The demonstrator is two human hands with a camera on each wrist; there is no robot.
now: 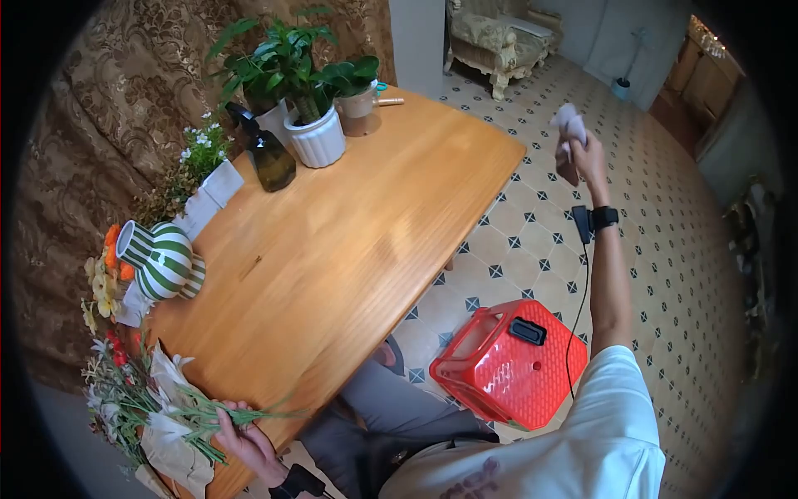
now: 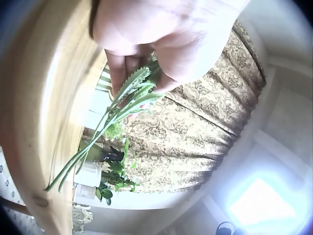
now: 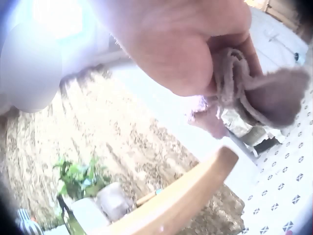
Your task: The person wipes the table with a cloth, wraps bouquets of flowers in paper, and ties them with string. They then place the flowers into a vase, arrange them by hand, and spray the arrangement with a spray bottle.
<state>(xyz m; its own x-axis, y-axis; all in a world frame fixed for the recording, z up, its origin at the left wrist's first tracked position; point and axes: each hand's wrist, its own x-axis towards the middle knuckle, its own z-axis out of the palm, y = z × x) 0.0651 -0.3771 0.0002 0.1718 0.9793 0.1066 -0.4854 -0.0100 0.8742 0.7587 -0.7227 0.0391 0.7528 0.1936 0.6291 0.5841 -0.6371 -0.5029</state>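
Observation:
My left hand (image 1: 247,438) grips a bunch of green flower stems (image 2: 93,139) low over the near left corner of the wooden table (image 1: 332,249). White flowers (image 1: 169,426) lie around that hand, on crumpled wrapping paper (image 1: 179,466). In the left wrist view the serrated leaves and cut stem ends stick out below the fingers. Out past the table's right edge, my right hand (image 1: 588,162) is held over the tiled floor, gripping a crumpled greyish-pink cloth (image 3: 276,95). Folds of the cloth bulge out on both sides of the fingers.
A green-and-white striped vase (image 1: 169,264) stands at the table's left edge. Toward the back are a dark spray bottle (image 1: 273,162), a white ribbed pot (image 1: 317,141) with a leafy plant, and another pot (image 1: 357,108). A red plastic stool (image 1: 532,391) carrying a black device (image 1: 528,331) is beside my legs.

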